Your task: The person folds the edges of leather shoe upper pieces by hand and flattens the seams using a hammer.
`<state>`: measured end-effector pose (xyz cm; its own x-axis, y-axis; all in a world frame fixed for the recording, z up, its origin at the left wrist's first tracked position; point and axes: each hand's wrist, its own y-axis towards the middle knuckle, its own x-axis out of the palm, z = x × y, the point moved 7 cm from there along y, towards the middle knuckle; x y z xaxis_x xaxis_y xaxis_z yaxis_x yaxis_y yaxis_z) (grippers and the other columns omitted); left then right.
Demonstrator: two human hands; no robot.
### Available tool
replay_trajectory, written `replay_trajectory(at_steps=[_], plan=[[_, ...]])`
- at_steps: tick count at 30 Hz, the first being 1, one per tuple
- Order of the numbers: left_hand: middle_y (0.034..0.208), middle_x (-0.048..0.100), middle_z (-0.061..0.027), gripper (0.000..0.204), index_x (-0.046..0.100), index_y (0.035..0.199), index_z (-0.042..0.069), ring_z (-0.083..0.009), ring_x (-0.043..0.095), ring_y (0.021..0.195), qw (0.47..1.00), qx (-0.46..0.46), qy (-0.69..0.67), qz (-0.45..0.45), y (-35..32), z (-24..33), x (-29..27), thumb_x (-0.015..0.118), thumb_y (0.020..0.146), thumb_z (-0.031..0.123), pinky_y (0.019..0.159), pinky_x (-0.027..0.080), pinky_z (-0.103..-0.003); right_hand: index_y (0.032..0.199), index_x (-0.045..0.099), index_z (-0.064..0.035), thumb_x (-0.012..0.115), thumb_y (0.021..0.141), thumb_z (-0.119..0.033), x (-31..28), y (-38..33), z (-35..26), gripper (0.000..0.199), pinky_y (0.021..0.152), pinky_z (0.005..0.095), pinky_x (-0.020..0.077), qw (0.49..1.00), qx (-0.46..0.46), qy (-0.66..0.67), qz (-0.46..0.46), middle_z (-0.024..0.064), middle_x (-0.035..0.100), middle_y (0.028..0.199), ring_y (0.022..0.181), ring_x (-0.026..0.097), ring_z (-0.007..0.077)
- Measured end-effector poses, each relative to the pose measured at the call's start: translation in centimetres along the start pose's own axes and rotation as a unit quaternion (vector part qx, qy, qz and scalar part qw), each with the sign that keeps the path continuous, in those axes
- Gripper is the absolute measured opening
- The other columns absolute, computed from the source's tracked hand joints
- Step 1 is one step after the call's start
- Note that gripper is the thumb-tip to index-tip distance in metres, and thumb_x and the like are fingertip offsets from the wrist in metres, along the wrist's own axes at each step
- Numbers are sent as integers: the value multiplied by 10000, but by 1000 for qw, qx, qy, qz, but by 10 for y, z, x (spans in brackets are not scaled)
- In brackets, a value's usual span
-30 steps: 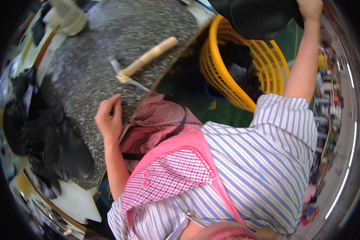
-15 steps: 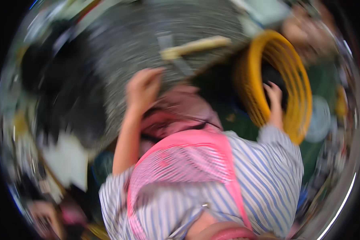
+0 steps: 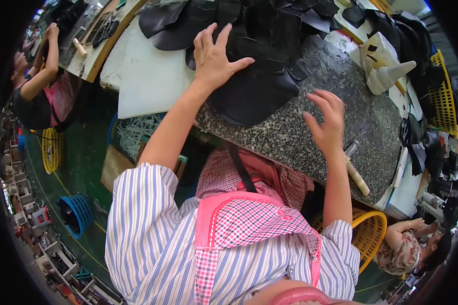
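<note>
A pile of black leather-like pieces (image 3: 259,40) covers the far middle of the table. My left hand (image 3: 216,57), fingers spread, is at the near left side of this pile; whether it touches the pieces I cannot tell. Just right of it lies a large rounded black piece (image 3: 249,104), flat on the speckled stone slab (image 3: 290,142). My right hand (image 3: 328,122) is over the slab to the right of that piece, fingers apart and nothing in it. Beside my right wrist lies a hammer (image 3: 358,176) with a pale wooden handle.
A white board (image 3: 152,76) lies left of the slab. At the right stands a white block with a cone-shaped container (image 3: 389,76). A yellow basket (image 3: 369,231) is by my right elbow, and a blue basket (image 3: 76,216) is on the floor. People sit at both sides.
My right hand has come out of the yellow basket and is over the slab. My left hand is now at the black pieces. The view has swung round and is sharper.
</note>
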<state>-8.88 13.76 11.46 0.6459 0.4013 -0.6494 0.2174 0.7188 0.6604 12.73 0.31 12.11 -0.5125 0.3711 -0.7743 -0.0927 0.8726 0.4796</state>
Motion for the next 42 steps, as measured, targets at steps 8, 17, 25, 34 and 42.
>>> replay_trajectory(at_steps=[8, 17, 25, 34, 42], plan=[[842, 653, -69, 275, 559, 824, 59, -248, 617, 761, 946, 240, -213, 52, 4, 53, -29, 558, 599, -98, 724, 459, -337, 1047, 573, -59, 712, 623, -35, 23, 66, -10, 447, 870, 377, 405, 993, 14, 83, 85, 131, 564, 1051, 1000, 504, 302], [719, 622, -50, 141, 621, 827, 46, -212, 587, 606, 910, 95, -403, -22, -1, 52, -82, 658, 694, 21, 566, 430, -287, 857, 606, -3, 669, 624, 88, -1, 49, -46, 258, 667, 266, 435, 893, 30, 450, 4, 70, 590, 778, 736, 560, 174], [649, 481, 24, 236, 555, 725, 7, -38, 416, 626, 689, -224, -620, -301, -47, 61, -21, 544, 887, 178, 550, 360, -217, 1059, 548, -17, 629, 643, 79, 2, 13, -29, 434, 755, 233, 419, 906, 179, 377, -63, 30, 564, 896, 826, 535, 109], [655, 503, 30, 213, 580, 761, 9, -39, 430, 614, 694, -307, -607, -238, -107, 52, 48, 546, 891, 174, 556, 367, -213, 1125, 545, 64, 504, 764, -648, -86, 30, -108, 800, 909, 396, 390, 907, -90, 412, 12, 201, 520, 1106, 1041, 506, 298], [736, 588, -141, 164, 610, 829, -7, -256, 580, 645, 917, -115, -344, -162, -103, 58, 29, 568, 852, 150, 615, 449, -318, 876, 633, 39, 343, 922, -508, -134, 18, -218, 621, 699, 395, 444, 621, -304, 722, 27, 312, 566, 927, 826, 542, 366]])
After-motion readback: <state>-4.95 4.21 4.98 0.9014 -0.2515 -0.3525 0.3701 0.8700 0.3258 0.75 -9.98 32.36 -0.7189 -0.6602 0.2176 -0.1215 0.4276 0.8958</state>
